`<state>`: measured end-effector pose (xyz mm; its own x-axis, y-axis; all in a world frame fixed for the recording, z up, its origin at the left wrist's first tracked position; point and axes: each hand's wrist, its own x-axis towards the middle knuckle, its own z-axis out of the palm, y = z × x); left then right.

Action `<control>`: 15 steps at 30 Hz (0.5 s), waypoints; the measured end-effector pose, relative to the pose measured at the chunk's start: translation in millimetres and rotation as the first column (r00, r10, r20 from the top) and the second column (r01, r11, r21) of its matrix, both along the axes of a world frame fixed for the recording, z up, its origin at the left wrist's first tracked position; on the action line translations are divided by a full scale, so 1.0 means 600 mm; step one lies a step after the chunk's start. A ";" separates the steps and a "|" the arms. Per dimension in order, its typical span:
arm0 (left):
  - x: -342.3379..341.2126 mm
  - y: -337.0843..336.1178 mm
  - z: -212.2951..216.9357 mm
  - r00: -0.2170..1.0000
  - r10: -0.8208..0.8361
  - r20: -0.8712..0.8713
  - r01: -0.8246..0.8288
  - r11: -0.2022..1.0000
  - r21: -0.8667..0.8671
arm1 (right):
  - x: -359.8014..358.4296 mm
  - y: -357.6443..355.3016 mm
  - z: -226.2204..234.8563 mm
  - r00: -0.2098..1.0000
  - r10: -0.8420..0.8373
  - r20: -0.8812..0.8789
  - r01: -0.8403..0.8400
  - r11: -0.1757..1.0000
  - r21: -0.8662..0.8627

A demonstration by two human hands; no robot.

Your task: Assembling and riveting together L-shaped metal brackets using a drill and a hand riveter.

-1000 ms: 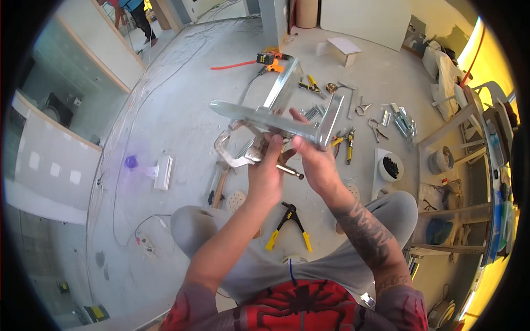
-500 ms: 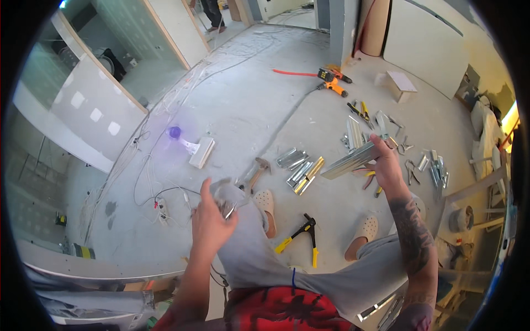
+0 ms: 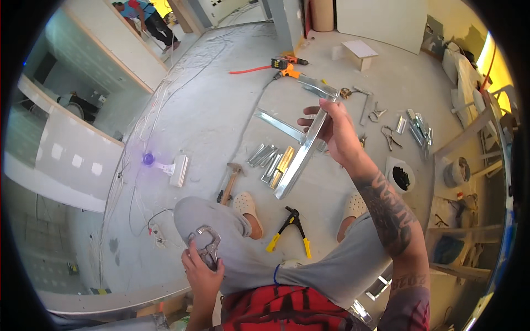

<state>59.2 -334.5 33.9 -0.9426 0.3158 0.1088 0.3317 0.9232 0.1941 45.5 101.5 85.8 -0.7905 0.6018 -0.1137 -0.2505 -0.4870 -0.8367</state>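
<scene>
My left hand [image 3: 203, 276], low over my left knee, has its fingers closed around silver locking C-clamp pliers [image 3: 208, 252]. Raised in front of me, my right hand [image 3: 335, 131] grips a galvanized metal frame [image 3: 305, 150] near its far end. The frame has one long channel bar with two shorter bars sticking out to the left, one at the far end and one near the middle. Below it on the floor lie several short cut metal channel pieces [image 3: 269, 164], two of them goldish. A hand riveter [image 3: 291, 227] with yellow grips lies between my feet.
A hammer [image 3: 231, 179] lies by my left shoe. Beyond are orange cordless drills [image 3: 286, 69] and a small white stool [image 3: 360, 51]. At right are pliers [image 3: 391, 137], metal pieces [image 3: 420, 131] and a white bucket [image 3: 408, 181]. Cables run along the left; a person [image 3: 146, 22] bends far back.
My right hand has lifted and turned the metal, so the frame's side bars now show. My left hand has lowered toward my knee with the pliers. The view has shifted right.
</scene>
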 end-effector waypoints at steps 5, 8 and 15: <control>0.043 -0.002 -0.014 0.982 0.007 0.191 -0.027 0.994 0.104 | 0.026 0.014 -0.015 0.976 0.122 -0.179 -0.122 0.992 0.010; 0.055 -0.001 -0.010 0.997 -0.013 0.082 0.009 0.999 0.043 | 0.024 0.014 -0.031 0.966 0.163 -0.200 -0.171 0.985 -0.026; -0.044 0.143 0.112 0.723 -0.576 -0.382 0.666 0.728 0.163 | 0.004 -0.044 -0.008 0.966 0.223 -0.127 -0.205 0.969 0.141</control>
